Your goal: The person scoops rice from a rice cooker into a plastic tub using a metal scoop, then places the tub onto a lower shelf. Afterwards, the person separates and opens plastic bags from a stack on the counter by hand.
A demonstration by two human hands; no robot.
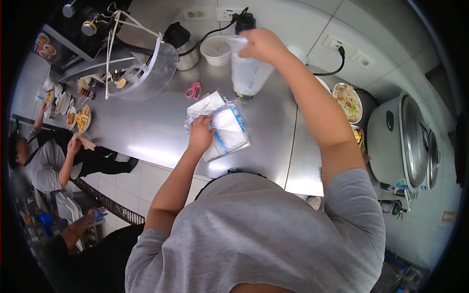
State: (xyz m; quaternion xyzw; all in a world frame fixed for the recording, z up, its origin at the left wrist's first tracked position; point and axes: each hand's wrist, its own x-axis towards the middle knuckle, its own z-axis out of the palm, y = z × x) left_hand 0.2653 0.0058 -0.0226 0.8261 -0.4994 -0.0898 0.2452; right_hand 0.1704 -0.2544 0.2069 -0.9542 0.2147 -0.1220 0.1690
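I judge this a hold-and-steady step, right hand (261, 46) pinching the top of the translucent white plastic bag (248, 75) toward the silvery metal tabletop's (151, 117) back, left hand (201, 133) loosely spread on flat, white-and-blue plastic-wrapped packets (228, 128), next move calling for a firm right pinch.

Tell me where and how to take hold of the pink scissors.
Probably best to take the scissors by their handle loops, from above on the near side: they lie on the metal counter, loops toward the near edge, blades toward the wall.
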